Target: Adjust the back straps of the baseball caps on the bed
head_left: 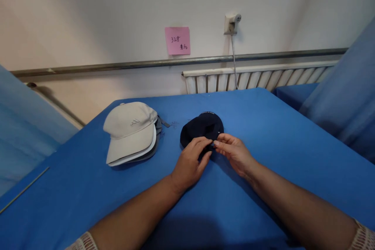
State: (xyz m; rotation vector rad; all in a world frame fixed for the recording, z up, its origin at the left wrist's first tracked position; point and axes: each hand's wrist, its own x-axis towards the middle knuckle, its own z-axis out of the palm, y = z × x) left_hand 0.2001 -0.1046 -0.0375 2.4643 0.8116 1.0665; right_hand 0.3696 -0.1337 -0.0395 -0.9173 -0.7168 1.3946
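Observation:
A dark navy cap [202, 127] lies on the blue table [263, 133] just past the middle. My left hand [190, 162] rests on its near edge with the fingers curled onto the fabric. My right hand [234, 152] meets it from the right and pinches the same near edge with thumb and fingers. Both hands grip the cap where it touches the table. To the left sits a stack of caps [131, 133], a beige one with a small logo on top, white and grey brims showing beneath it.
A white radiator [258, 78] and a metal rail [117, 65] run along the wall behind the table. A pink note [177, 40] and a wall socket with a cable [232, 23] hang above. Blue cloth [345, 86] rises at the right, and more at the left.

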